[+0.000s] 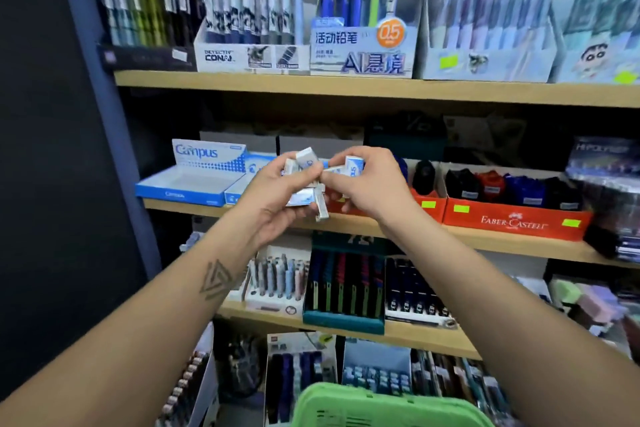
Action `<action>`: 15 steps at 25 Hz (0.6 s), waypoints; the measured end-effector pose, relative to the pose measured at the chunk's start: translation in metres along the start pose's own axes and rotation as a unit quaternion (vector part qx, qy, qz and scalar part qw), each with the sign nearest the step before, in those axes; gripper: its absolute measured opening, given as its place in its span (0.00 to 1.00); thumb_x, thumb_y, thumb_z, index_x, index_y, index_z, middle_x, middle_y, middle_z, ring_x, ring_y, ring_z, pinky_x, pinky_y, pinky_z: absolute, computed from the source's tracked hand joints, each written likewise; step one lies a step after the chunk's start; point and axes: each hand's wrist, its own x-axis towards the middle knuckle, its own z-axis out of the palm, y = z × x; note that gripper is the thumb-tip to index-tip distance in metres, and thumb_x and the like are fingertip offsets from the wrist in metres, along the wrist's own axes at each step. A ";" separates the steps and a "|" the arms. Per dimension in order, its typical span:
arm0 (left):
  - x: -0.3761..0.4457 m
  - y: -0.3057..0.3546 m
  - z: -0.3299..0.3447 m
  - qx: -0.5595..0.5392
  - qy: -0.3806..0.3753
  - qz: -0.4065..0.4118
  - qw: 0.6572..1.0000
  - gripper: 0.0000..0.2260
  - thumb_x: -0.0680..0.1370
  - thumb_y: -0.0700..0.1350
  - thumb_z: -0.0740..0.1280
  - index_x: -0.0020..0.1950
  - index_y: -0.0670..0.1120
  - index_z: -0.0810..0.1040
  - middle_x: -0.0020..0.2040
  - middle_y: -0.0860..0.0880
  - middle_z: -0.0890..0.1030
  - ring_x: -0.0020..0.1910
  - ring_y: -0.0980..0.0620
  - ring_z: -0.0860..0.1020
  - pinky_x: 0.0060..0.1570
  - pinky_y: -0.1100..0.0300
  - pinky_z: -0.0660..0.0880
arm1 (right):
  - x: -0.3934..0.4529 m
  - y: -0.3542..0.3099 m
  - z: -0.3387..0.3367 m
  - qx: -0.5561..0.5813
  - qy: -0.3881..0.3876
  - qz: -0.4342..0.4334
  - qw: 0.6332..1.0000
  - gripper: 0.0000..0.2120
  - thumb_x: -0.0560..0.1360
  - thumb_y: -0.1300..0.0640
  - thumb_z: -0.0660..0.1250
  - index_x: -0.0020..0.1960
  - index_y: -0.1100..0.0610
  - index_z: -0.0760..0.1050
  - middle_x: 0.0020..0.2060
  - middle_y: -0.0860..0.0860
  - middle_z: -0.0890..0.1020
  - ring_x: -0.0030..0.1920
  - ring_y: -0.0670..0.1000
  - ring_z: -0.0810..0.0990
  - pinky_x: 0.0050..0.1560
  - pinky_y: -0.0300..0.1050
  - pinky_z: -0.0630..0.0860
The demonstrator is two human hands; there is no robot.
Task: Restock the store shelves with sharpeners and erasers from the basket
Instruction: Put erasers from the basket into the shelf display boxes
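My left hand holds a bunch of small white-and-blue erasers in front of the middle shelf. My right hand pinches one eraser from that bunch, fingertips touching those of the left hand. Behind the hands on the left of the middle shelf stands an open blue-and-white Campus display box, its tray looking bare. To the right a red Faber-Castell tray holds dark, red and blue sharpeners. The green basket shows at the bottom edge.
The wooden middle shelf runs rightwards. The upper shelf carries pen and mechanical-pencil display boxes. Lower shelves hold more pen boxes. A dark blue upright panel bounds the shelves on the left.
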 end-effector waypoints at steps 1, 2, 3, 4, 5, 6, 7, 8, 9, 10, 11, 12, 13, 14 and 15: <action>0.006 0.006 -0.009 -0.004 0.005 0.009 1.000 0.10 0.75 0.41 0.74 0.54 0.46 0.79 0.48 0.43 0.84 0.43 0.46 0.84 0.43 0.49 0.80 | 0.009 -0.006 0.007 0.017 0.000 0.010 1.000 0.09 0.72 0.62 0.76 0.50 0.62 0.79 0.36 0.61 0.83 0.31 0.53 0.82 0.25 0.43 0.77; 0.012 0.011 -0.018 -0.006 0.010 0.018 1.000 0.08 0.75 0.40 0.73 0.53 0.46 0.79 0.44 0.45 0.84 0.39 0.48 0.83 0.36 0.54 0.80 | 0.018 -0.011 0.015 0.028 -0.003 0.019 0.999 0.10 0.72 0.62 0.76 0.50 0.64 0.79 0.35 0.61 0.82 0.29 0.51 0.81 0.25 0.41 0.76; 0.017 0.016 -0.028 -0.007 0.016 0.023 1.000 0.07 0.76 0.39 0.73 0.52 0.47 0.79 0.42 0.47 0.83 0.37 0.49 0.83 0.33 0.57 0.79 | 0.026 -0.015 0.024 0.036 -0.013 0.029 0.999 0.10 0.72 0.63 0.76 0.50 0.65 0.78 0.34 0.60 0.81 0.29 0.50 0.81 0.25 0.40 0.75; 0.022 0.020 -0.036 -0.006 0.022 0.026 0.999 0.08 0.76 0.39 0.73 0.52 0.47 0.79 0.42 0.48 0.83 0.37 0.50 0.83 0.33 0.57 0.78 | 0.036 -0.017 0.032 0.044 -0.026 0.037 0.998 0.10 0.73 0.63 0.76 0.50 0.66 0.79 0.34 0.59 0.81 0.29 0.49 0.81 0.25 0.40 0.75; 0.025 0.023 -0.044 -0.005 0.028 0.027 0.999 0.09 0.75 0.39 0.73 0.53 0.47 0.79 0.43 0.48 0.83 0.37 0.50 0.83 0.33 0.57 0.78 | 0.043 -0.020 0.039 0.050 -0.042 0.043 0.997 0.10 0.73 0.63 0.75 0.50 0.67 0.79 0.34 0.59 0.82 0.30 0.50 0.81 0.26 0.39 0.75; 0.029 0.026 -0.054 -0.005 0.036 0.029 0.999 0.10 0.75 0.38 0.74 0.54 0.47 0.79 0.43 0.48 0.84 0.37 0.49 0.83 0.33 0.57 0.78 | 0.052 -0.021 0.047 0.056 -0.060 0.049 0.995 0.09 0.73 0.63 0.75 0.50 0.66 0.80 0.34 0.59 0.82 0.31 0.50 0.82 0.26 0.39 0.75; 0.031 0.028 -0.062 -0.008 0.047 0.031 0.998 0.10 0.75 0.38 0.73 0.53 0.47 0.79 0.43 0.48 0.84 0.37 0.49 0.83 0.32 0.58 0.78 | 0.060 -0.023 0.055 0.065 -0.082 0.059 0.993 0.09 0.73 0.63 0.75 0.50 0.66 0.80 0.35 0.59 0.83 0.32 0.51 0.83 0.26 0.39 0.75; 0.034 0.030 -0.071 -0.012 0.061 0.031 0.998 0.09 0.76 0.38 0.73 0.52 0.47 0.78 0.43 0.47 0.84 0.37 0.48 0.84 0.31 0.59 0.78 | 0.068 -0.023 0.062 0.085 -0.105 0.071 0.988 0.09 0.73 0.63 0.75 0.51 0.65 0.80 0.36 0.59 0.84 0.34 0.52 0.84 0.27 0.38 0.76; 0.035 0.031 -0.078 -0.019 0.078 0.029 0.996 0.07 0.76 0.38 0.72 0.51 0.46 0.78 0.42 0.46 0.84 0.36 0.46 0.84 0.29 0.59 0.77 | 0.074 -0.024 0.070 0.116 -0.125 0.090 0.981 0.08 0.74 0.63 0.75 0.51 0.65 0.79 0.38 0.59 0.85 0.36 0.53 0.85 0.28 0.38 0.77; 0.037 0.031 -0.086 -0.030 0.098 0.026 0.994 0.06 0.77 0.37 0.72 0.50 0.46 0.77 0.41 0.45 0.84 0.35 0.45 0.84 0.28 0.60 0.77 | 0.080 -0.025 0.077 0.157 -0.138 0.111 0.972 0.07 0.74 0.63 0.74 0.50 0.64 0.78 0.39 0.59 0.85 0.36 0.53 0.86 0.29 0.38 0.78; 0.037 0.032 -0.094 -0.044 0.119 0.024 0.992 0.06 0.77 0.37 0.71 0.49 0.45 0.77 0.40 0.44 0.84 0.33 0.45 0.83 0.27 0.60 0.77 | 0.085 -0.026 0.084 0.200 -0.141 0.132 0.961 0.07 0.74 0.64 0.74 0.49 0.63 0.78 0.39 0.59 0.84 0.37 0.54 0.86 0.31 0.38 0.79; 0.038 0.034 -0.101 -0.059 0.139 0.024 0.988 0.05 0.77 0.36 0.70 0.48 0.45 0.76 0.39 0.43 0.84 0.31 0.45 0.83 0.26 0.61 0.77 | 0.091 -0.026 0.090 0.240 -0.137 0.152 0.949 0.06 0.74 0.65 0.73 0.48 0.63 0.77 0.39 0.59 0.83 0.38 0.54 0.86 0.33 0.38 0.81; 0.039 0.037 -0.107 -0.074 0.155 0.023 0.985 0.05 0.77 0.35 0.70 0.47 0.44 0.76 0.39 0.43 0.84 0.30 0.45 0.83 0.26 0.61 0.77 | 0.096 -0.025 0.096 0.271 -0.132 0.169 0.938 0.06 0.74 0.65 0.73 0.47 0.64 0.76 0.40 0.59 0.82 0.40 0.54 0.85 0.34 0.39 0.82; 0.040 0.039 -0.114 -0.088 0.169 0.025 0.981 0.06 0.77 0.35 0.70 0.47 0.44 0.76 0.40 0.42 0.83 0.30 0.45 0.83 0.26 0.61 0.77 | 0.100 -0.024 0.103 0.295 -0.135 0.182 0.928 0.06 0.74 0.66 0.73 0.47 0.64 0.76 0.40 0.59 0.82 0.42 0.55 0.85 0.37 0.40 0.83; 0.041 0.042 -0.120 -0.097 0.181 0.027 0.978 0.06 0.77 0.35 0.71 0.48 0.44 0.76 0.43 0.41 0.83 0.32 0.45 0.83 0.27 0.61 0.77 | 0.105 -0.024 0.110 0.312 -0.144 0.192 0.919 0.05 0.74 0.67 0.72 0.47 0.65 0.76 0.40 0.59 0.83 0.44 0.55 0.85 0.40 0.42 0.84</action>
